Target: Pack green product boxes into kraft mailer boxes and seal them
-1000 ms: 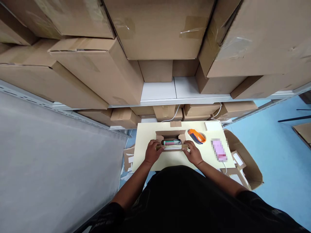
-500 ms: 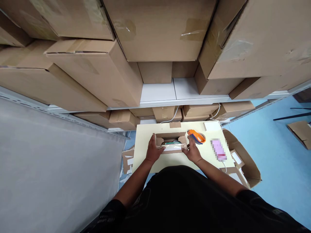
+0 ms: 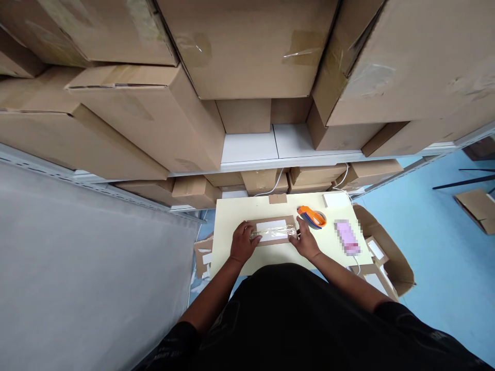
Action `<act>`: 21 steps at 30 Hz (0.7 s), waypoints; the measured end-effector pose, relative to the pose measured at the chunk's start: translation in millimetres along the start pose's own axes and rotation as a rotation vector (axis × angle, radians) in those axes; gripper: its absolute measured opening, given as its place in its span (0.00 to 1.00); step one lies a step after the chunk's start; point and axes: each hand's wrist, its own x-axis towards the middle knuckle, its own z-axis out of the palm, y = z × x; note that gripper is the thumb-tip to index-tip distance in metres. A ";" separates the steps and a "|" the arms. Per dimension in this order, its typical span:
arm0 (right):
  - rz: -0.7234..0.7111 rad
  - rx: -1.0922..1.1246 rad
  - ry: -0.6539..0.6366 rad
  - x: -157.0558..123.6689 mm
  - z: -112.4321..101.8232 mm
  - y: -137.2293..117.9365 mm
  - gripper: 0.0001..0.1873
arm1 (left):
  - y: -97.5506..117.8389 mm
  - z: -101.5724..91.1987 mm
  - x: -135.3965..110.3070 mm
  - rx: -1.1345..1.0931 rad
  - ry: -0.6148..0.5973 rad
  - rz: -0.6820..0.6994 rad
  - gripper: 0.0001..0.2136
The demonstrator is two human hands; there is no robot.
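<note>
Shut carton [image 3: 273, 230], contents hidden — left hand [image 3: 243, 242] and right hand [image 3: 307, 241] clasped on its ends

The box [image 3: 273, 230] is brown with a white label [image 3: 270, 225]. The table [image 3: 235, 211] is pale yellow. The tape dispenser [image 3: 311, 217] is orange and dark blue. The cartons [image 3: 247, 46] are tan, the floor [image 3: 433, 242] light blue, the wall [image 3: 85, 278] grey, the shirt [image 3: 301, 319] black.

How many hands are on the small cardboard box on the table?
2. The left hand rests on the left end of the box, the right hand on its right end, beside the orange tape dispenser.
</note>
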 end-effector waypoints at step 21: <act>0.366 -0.589 0.077 67.3 -34.7 62.9 0.23 | 9.8 -0.6 10.2 -0.060 0.017 -0.069 0.07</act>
